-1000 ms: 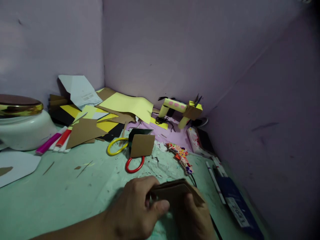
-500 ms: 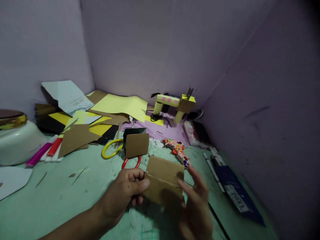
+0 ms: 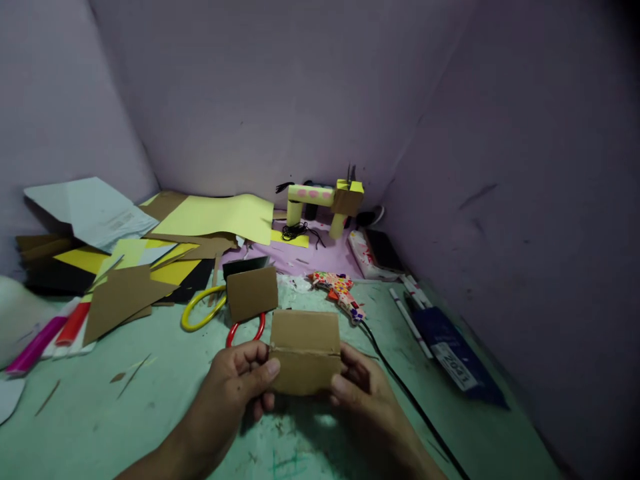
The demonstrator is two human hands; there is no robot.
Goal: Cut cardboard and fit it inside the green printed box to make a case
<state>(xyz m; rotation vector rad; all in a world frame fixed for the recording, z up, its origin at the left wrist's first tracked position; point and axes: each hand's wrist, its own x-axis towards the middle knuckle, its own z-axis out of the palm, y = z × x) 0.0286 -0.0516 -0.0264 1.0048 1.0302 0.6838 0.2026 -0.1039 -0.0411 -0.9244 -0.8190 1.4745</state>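
A small piece of brown cardboard point(image 3: 305, 347), creased across its middle, is held above the table between both hands. My left hand point(image 3: 237, 387) pinches its left edge, thumb on the near face. On the right edge, my right hand point(image 3: 363, 393) grips with thumb and fingers. Just beyond stands another folded cardboard piece point(image 3: 253, 293), dark on its far flap, beside a yellow ring-shaped handle point(image 3: 203, 310) and a red ring-shaped handle point(image 3: 245, 330). A glue gun point(image 3: 337, 293) with a floral pattern lies behind the held cardboard, its black cord point(image 3: 410, 397) running toward me.
Cardboard and paper scraps point(image 3: 125, 290) pile up at the left, near a purple stick point(image 3: 37, 345). At the back stands a yellow paper animal figure point(image 3: 313, 195) with pink spots. White pens point(image 3: 411, 323) and a blue packet point(image 3: 460, 360) lie right, by the wall.
My right hand has come in and closed on the right edge of the cardboard, which now faces me more squarely. The view has shifted right.
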